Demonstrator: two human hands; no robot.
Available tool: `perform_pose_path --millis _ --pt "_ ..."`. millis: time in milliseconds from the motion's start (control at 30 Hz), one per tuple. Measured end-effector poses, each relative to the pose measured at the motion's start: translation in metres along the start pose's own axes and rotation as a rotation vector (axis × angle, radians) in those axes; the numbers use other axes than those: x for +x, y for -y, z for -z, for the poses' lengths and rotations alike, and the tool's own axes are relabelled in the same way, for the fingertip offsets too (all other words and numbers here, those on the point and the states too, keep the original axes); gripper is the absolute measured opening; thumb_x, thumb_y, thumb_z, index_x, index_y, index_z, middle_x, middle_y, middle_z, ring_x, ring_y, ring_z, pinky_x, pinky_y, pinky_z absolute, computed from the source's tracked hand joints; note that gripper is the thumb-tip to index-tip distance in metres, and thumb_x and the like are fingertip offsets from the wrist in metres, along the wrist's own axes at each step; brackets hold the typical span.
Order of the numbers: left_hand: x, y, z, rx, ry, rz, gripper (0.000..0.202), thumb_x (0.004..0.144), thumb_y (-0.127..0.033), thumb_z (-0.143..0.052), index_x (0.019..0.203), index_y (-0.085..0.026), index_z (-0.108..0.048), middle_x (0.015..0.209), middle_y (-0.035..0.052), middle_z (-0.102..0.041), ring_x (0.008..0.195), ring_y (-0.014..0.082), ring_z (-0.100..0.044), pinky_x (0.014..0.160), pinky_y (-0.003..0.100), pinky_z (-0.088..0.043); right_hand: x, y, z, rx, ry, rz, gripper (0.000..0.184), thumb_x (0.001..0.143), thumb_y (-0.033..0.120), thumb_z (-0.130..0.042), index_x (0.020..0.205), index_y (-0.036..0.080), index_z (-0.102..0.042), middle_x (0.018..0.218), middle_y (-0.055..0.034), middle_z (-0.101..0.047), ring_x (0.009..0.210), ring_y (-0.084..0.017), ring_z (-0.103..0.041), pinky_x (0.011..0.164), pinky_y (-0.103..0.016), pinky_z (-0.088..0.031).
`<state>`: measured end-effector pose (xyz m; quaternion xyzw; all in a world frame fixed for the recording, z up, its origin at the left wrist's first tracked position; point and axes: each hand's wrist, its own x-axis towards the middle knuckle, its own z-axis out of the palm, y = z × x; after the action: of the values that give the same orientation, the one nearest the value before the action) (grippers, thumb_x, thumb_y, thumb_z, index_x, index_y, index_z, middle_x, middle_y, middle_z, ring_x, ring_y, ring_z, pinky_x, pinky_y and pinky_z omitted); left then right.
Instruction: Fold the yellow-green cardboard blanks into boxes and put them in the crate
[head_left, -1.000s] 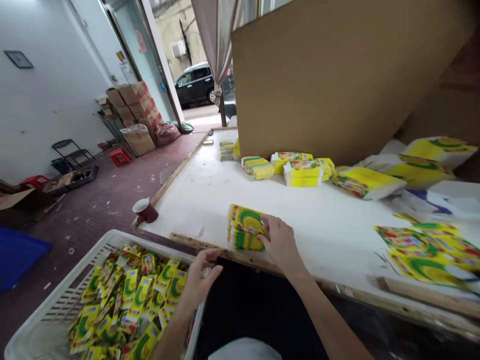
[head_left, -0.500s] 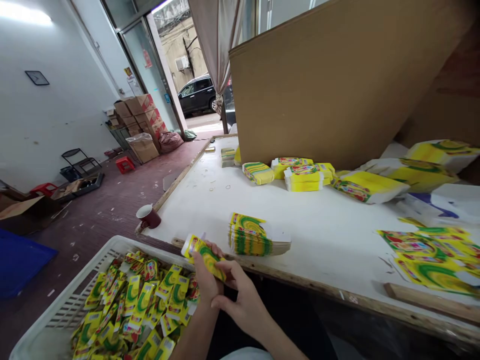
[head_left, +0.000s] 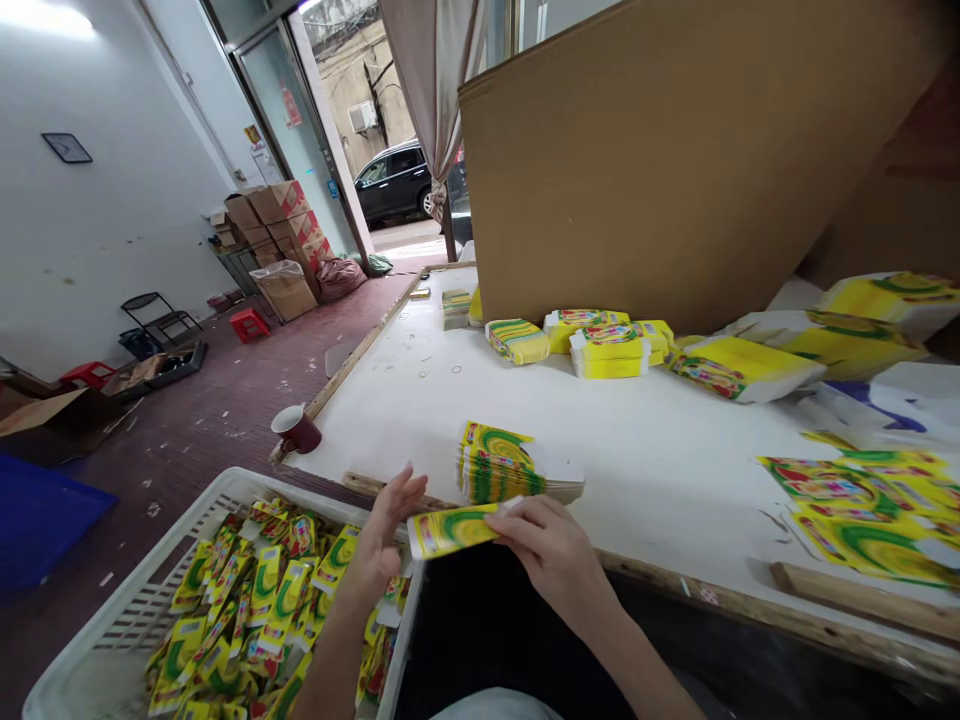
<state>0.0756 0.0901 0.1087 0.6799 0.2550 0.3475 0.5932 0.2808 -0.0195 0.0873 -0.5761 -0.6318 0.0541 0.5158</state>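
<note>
— Since a moment ago the packet (head_left: pixel 450 530) has swung down. It stood tilted up in the left hand, and now it lies level between both hands, just short of the near edge of the surface (head_left: pixel 637 440).
— Who has hold of it?
— That's the right hand (head_left: pixel 555 555). Its grip is closed on the packet's right end, thumb and fingers pinching. The left hand (head_left: pixel 382 530) has its grip open, fingers spread upward, with the palm at the packet's left end.
— And the stack?
— The stack (head_left: pixel 499 465), in the same yellow and green, sits on the surface just beyond the held packet, apart from it.
— What about the basket?
— The white basket (head_left: pixel 90 640) is under the left forearm, full of more of the same. A red cup (head_left: pixel 296 428) stands at the surface's near-left corner.
</note>
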Motion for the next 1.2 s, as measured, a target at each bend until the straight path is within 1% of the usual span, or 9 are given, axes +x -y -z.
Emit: perform_pose_path --millis 67,167,233,300,500,667,900,1100,1200 --pt "-0.002 -0.010 -0.001 0.205 0.160 0.026 0.114 0.050 -0.066 -0.085 0.147 -0.022 -0.043 0.149 0.0167 -0.049 0.138 0.0389 -0.044 0.117 0.051 -0.031 0.000 0.002 0.003 -0.120 0.077 0.146 0.023 0.095 0.020 -0.054 0.099 0.030 -0.075 0.077 -0.0026 -0.070 0.079 -0.021 -0.064 0.085 -0.041 -0.052" --pt "-0.006 -0.010 -0.021 0.412 0.309 0.064 0.079 0.066 -0.033 -0.085 0.137 -0.025 -0.050 0.139 0.0106 -0.058 0.127 0.0316 -0.055 0.110 0.045 -0.041 -0.004 0.007 -0.004 -0.094 0.071 0.203 0.034 0.092 0.021 -0.059 0.122 0.036 -0.066 0.109 -0.0045 -0.072 0.113 -0.027 -0.062 0.109 -0.053 -0.039" --pt "-0.009 -0.002 -0.037 0.480 0.215 0.079 0.061 0.075 -0.022 -0.073 0.132 -0.024 -0.050 0.126 0.0082 -0.064 0.114 0.0268 -0.061 0.100 0.041 -0.048 -0.009 0.008 -0.012 0.030 -0.086 0.061 0.062 0.089 0.029 -0.064 0.147 0.035 -0.042 0.146 -0.0088 -0.052 0.140 -0.032 -0.042 0.117 -0.057 -0.030" --pt "-0.014 0.007 -0.048 0.536 0.086 0.103 0.065 0.073 -0.021 -0.072 0.132 -0.023 -0.045 0.119 0.0080 -0.065 0.105 0.0261 -0.063 0.092 0.040 -0.052 -0.013 0.009 -0.022 0.238 -0.188 -0.133 0.074 0.092 0.035 -0.060 0.156 0.030 -0.023 0.160 -0.0111 -0.033 0.148 -0.031 -0.030 0.118 -0.055 -0.031" --pt "-0.026 0.018 -0.061 0.496 0.070 -0.062 0.084 0.070 -0.021 -0.073 0.142 -0.023 -0.031 0.137 0.0165 -0.054 0.118 0.0299 -0.060 0.095 0.043 -0.052 -0.017 0.025 -0.032 0.674 0.149 -0.468 0.069 0.085 0.034 -0.067 0.149 0.028 -0.041 0.152 -0.0095 -0.048 0.139 -0.027 -0.047 0.119 -0.047 -0.032" --pt "-0.025 0.016 -0.060 0.529 0.002 -0.103 0.075 0.071 -0.022 -0.074 0.135 -0.024 -0.034 0.135 0.0141 -0.054 0.115 0.0285 -0.062 0.093 0.042 -0.053 -0.018 0.020 -0.028 0.920 0.205 -0.469 0.067 0.089 0.058 -0.057 0.146 0.027 -0.047 0.153 -0.0087 -0.047 0.145 -0.027 -0.039 0.121 -0.047 -0.027" --pt "-0.023 0.026 -0.066 0.617 0.034 -0.133 0.055 0.070 -0.017 -0.071 0.116 -0.025 -0.042 0.117 0.0078 -0.060 0.104 0.0251 -0.065 0.085 0.038 -0.054 -0.009 0.011 -0.040 1.035 0.088 -0.651 0.058 0.088 0.060 -0.057 0.135 0.026 -0.059 0.136 -0.0104 -0.064 0.133 -0.028 -0.055 0.118 -0.051 -0.032" --pt "-0.017 0.030 -0.059 0.599 0.135 -0.024 0.068 0.067 -0.011 -0.066 0.126 -0.022 -0.035 0.120 0.0102 -0.059 0.103 0.0256 -0.064 0.086 0.039 -0.054 -0.012 0.002 -0.043 0.847 0.266 -0.601 0.083 0.080 0.070 -0.061 0.149 0.026 -0.043 0.155 -0.0111 -0.044 0.147 -0.030 -0.034 0.122 -0.055 -0.017" --pt "-0.013 0.038 -0.055 0.586 0.167 -0.041 0.055 0.070 -0.010 -0.062 0.121 -0.022 -0.046 0.114 0.0100 -0.063 0.099 0.0255 -0.064 0.085 0.040 -0.053 -0.023 0.006 -0.045 0.665 0.258 -0.471 0.074 0.089 0.051 -0.062 0.153 0.028 -0.033 0.159 -0.0092 -0.036 0.150 -0.028 -0.028 0.122 -0.053 -0.018"
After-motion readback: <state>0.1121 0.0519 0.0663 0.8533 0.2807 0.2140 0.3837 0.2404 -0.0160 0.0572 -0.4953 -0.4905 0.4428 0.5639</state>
